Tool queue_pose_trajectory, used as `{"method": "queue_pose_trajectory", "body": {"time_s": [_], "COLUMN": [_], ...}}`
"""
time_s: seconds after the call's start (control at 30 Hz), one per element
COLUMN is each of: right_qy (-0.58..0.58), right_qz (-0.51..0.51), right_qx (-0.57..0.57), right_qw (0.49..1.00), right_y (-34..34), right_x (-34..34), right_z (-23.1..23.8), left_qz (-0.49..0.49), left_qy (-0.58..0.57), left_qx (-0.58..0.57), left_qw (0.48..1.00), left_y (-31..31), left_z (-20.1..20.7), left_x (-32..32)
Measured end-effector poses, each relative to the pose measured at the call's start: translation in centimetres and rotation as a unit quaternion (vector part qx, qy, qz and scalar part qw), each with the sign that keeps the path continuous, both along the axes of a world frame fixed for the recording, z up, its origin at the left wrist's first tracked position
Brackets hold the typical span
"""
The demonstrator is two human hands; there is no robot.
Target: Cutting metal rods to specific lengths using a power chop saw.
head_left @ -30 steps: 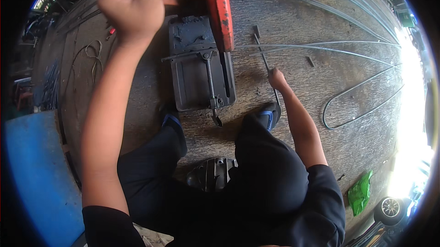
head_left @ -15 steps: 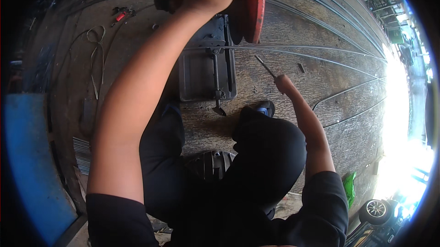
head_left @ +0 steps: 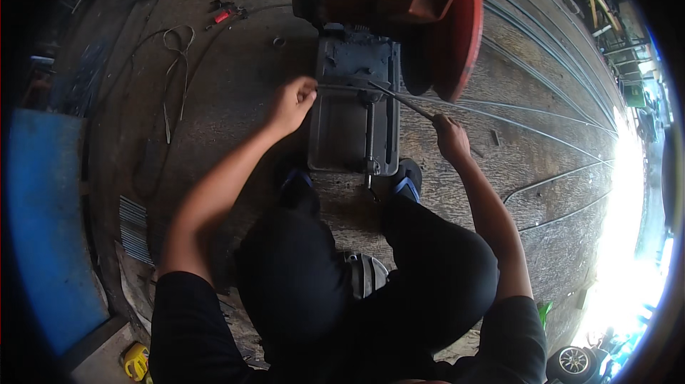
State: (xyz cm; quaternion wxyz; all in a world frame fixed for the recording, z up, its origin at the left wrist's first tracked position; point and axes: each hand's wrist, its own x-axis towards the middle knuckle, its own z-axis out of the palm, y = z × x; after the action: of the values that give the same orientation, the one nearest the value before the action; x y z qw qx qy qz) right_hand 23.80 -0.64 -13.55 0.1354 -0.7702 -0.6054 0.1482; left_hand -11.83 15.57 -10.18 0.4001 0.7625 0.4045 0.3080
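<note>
A chop saw with a red blade guard (head_left: 467, 34) has its head raised above a grey metal base (head_left: 342, 131). Thin metal rods (head_left: 492, 104) run in from the right toward the clamp screw (head_left: 369, 127) on that base. My right hand (head_left: 452, 138) is closed round a short dark metal rod (head_left: 403, 101), whose tip reaches over the clamp. At the base's left edge is my left hand (head_left: 291, 107), its fingers curled in and slightly blurred beside a thin bar end. Whatever lies between those fingers is too small to make out.
Long metal rods (head_left: 556, 67) lie across the worn board floor at right. A looped strap (head_left: 178, 63) and a red-handled tool (head_left: 224, 16) are at left, near a blue panel (head_left: 46, 220). A yellow object (head_left: 135, 361) sits at lower left. My feet flank the saw base.
My left hand has left the raised saw head and come down to the base's left edge. The rod in my right hand has moved left, over the clamp. The view has shifted.
</note>
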Motion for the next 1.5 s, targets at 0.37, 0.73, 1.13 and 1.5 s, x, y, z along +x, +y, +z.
{"method": "queue_pose_trajectory", "body": {"time_s": [0.37,0.73,1.13,1.5], "right_qy": [0.062,-0.110,0.426,0.415], "right_qz": [0.080,-0.018,-0.232,-0.197], "right_qx": [0.063,0.224,0.164,0.093], "right_qw": [0.993,0.968,0.859,0.883], "right_y": [9.2,8.6,6.2,5.5], "right_x": [-2.1,-0.8,4.3,7.6], "right_z": [-8.0,-11.8,-16.2,-21.8], "left_qz": [0.109,-0.017,-0.083,0.411], "left_qy": [-0.092,0.178,0.328,-0.355], "left_qx": [-0.436,0.107,0.162,-0.482], "left_qw": [0.889,0.978,0.927,0.687], "left_y": [-1.2,-0.6,-0.1,1.7], "left_z": [-10.5,-10.2,-12.0,-13.4], "left_x": [3.2,4.7,4.4,5.6]}}
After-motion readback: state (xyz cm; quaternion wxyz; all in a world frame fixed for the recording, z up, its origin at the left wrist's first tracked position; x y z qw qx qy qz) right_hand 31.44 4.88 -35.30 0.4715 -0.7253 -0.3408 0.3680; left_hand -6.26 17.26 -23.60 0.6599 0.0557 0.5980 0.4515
